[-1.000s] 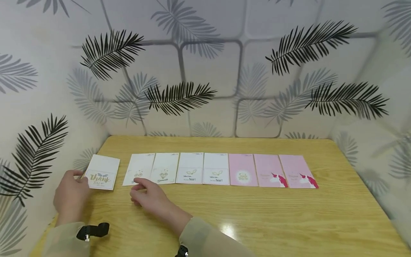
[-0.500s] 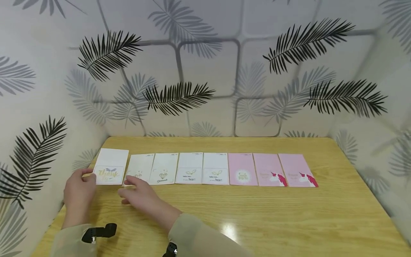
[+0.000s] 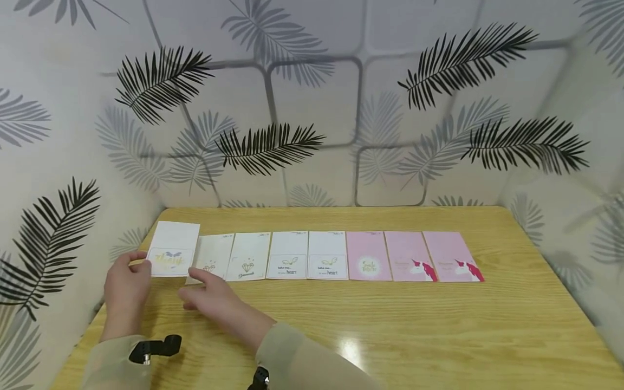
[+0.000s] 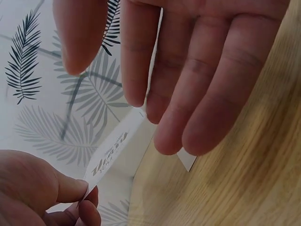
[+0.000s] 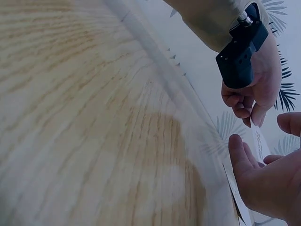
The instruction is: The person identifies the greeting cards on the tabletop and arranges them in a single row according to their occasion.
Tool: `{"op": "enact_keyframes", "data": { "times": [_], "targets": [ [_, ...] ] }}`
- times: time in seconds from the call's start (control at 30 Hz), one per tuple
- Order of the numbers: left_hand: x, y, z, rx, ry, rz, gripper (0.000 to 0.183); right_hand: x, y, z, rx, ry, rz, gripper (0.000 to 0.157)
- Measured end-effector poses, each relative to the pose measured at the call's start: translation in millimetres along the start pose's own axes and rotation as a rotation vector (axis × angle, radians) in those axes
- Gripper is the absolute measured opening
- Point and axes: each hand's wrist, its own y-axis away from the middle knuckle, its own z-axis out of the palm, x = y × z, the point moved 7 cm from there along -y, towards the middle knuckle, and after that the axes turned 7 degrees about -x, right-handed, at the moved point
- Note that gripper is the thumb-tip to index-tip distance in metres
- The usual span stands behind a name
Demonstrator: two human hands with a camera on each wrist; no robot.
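My left hand pinches the lower left corner of a white thank-you card between thumb and fingers. In the left wrist view the card is tilted, with gold lettering on its face. My right hand is beside the card's lower right corner, fingers extended. Its fingers fill the top of the left wrist view, and the right wrist view shows the hand with its palm toward the card. A cream diamond card lies just right of it, partly covered by the held card and my right hand.
A row continues rightward along the wooden table: a second diamond card, two white heart cards, a pink card with a white circle and two pink unicorn cards. A leaf-patterned wall closes off the back.
My left hand has carried the thank-you card up and to the right, so it now overlaps the first diamond card. My right hand has shifted left toward the card's lower right corner.
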Motion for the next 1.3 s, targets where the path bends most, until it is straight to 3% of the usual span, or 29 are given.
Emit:
{"op": "enact_keyframes", "data": {
  "times": [0.13,0.4,0.77,0.9,1.3],
  "targets": [
    [0.4,-0.8,-1.1,0.017,-0.001,0.012,0.046,1.5,-1.6,1.0,-0.018,0.036,-0.002,0.061],
    [-5.7,-8.0,3.5,-0.011,-0.007,-0.001,0.044,5.6,-11.2,2.5,-0.049,-0.085,-0.030,0.068],
    [-30.8,-17.9,8.2,-0.036,-0.014,-0.034,0.043,13.5,-11.2,16.5,-0.142,-0.071,0.002,0.072],
    [-35.2,-20.9,10.0,-0.022,-0.031,-0.019,0.042,15.7,-11.4,18.9,-0.178,-0.052,0.005,0.075],
    [-41.9,-24.7,7.7,-0.015,-0.053,-0.060,0.043,20.7,-18.7,22.0,-0.279,0.016,0.004,0.080]
  ]
}}
